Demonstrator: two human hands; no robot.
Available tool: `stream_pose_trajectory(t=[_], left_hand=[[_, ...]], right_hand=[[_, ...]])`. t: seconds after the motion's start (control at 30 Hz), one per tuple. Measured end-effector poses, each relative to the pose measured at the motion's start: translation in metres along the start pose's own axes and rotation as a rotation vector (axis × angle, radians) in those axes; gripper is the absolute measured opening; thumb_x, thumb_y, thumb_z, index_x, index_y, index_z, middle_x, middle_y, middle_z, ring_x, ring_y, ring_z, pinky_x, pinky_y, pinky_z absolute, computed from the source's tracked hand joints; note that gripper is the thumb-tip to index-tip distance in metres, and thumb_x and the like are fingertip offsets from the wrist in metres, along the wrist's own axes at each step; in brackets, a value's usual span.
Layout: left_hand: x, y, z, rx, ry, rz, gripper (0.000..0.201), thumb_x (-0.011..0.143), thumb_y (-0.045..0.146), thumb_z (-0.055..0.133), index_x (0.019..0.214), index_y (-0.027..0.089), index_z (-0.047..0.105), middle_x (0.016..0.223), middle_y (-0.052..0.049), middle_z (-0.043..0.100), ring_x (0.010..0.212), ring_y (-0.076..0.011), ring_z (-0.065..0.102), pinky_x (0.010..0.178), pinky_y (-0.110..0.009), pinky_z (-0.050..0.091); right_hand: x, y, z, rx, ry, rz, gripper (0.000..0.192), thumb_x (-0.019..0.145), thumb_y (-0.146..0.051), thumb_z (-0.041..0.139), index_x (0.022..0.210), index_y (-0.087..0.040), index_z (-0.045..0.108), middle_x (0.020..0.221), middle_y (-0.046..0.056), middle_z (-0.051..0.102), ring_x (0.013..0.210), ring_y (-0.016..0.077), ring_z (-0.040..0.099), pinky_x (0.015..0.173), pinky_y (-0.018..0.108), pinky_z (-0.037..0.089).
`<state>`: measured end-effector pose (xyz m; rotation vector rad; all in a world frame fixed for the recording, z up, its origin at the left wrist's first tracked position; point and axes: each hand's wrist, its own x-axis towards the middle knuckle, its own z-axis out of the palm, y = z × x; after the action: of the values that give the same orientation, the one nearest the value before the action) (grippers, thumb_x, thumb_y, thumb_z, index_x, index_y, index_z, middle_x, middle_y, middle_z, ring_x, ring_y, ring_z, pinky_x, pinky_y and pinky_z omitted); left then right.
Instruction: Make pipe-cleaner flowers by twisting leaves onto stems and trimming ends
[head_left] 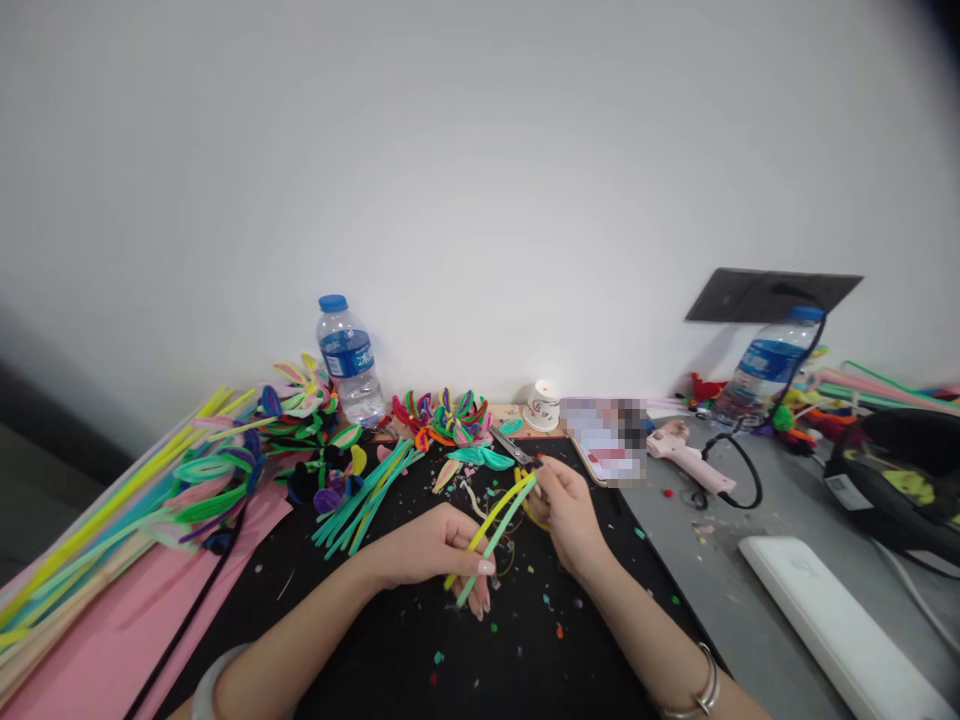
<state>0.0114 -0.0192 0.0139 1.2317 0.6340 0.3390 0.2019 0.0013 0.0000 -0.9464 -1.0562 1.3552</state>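
Together, both hands — left hand [442, 548], right hand [568, 512] — pinch pipe cleaners [501, 517].

no wording could be read. the water bottle [348, 357] near my left carried a blue label with white characters, too small to make out. the second bottle [765, 375] on my right had a blue label, equally unreadable. the small white cup [543, 404] showed a red mark, illegible. the printed sheet [606, 440] beside it was blurred.
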Motion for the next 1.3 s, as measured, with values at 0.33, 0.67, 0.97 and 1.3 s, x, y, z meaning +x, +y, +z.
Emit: stream_pose_trajectory(t=[0.33, 0.67, 0.97, 1.3], left_hand=[[0.007, -0.004, -0.012, -0.115, 0.345, 0.057, 0.024, 0.073, 0.034, 0.065, 0.08, 0.012, 0.06, 0.071, -0.005, 0.069, 0.056, -0.0118, 0.064, 0.052, -0.019, 0.047], [0.008, -0.002, -0.018, -0.276, 0.452, 0.133, 0.04, 0.08, 0.047, 0.053, 0.099, 0.012, 0.061, 0.085, -0.011, 0.068, 0.036, -0.0011, 0.035, 0.035, -0.016, 0.022], [0.0, 0.004, -0.012, -0.035, 0.184, 0.008, 0.026, 0.073, 0.036, 0.064, 0.073, 0.01, 0.064, 0.055, -0.001, 0.061, 0.033, -0.0004, 0.024, 0.035, -0.019, 0.008], [0.008, 0.0, -0.022, -0.355, 0.648, 0.304, 0.028, 0.079, 0.04, 0.057, 0.082, 0.012, 0.06, 0.062, 0.0, 0.058, 0.036, -0.0009, 0.034, 0.037, -0.015, 0.023]], right_hand=[[0.009, -0.007, -0.013, -0.004, 0.394, -0.168, 0.033, 0.081, -0.033, 0.051, 0.059, -0.02, 0.032, 0.048, -0.01, 0.027, 0.038, 0.004, 0.018, 0.037, 0.019, 0.012], [0.006, -0.004, -0.008, -0.034, -0.037, 0.003, 0.034, 0.082, -0.036, 0.05, 0.058, -0.02, 0.033, 0.045, -0.01, 0.026, 0.038, 0.0042, 0.017, 0.039, 0.021, 0.01], [0.001, -0.002, -0.007, -0.487, -0.293, -0.058, 0.035, 0.085, -0.036, 0.043, 0.056, -0.02, 0.03, 0.05, -0.007, 0.029, 0.045, 0.0077, 0.024, 0.043, 0.022, 0.019], [0.005, 0.002, -0.012, -0.713, -0.014, -0.199, 0.029, 0.085, -0.033, 0.043, 0.06, -0.02, 0.037, 0.056, -0.005, 0.033, 0.052, 0.0105, 0.033, 0.049, 0.023, 0.025]])
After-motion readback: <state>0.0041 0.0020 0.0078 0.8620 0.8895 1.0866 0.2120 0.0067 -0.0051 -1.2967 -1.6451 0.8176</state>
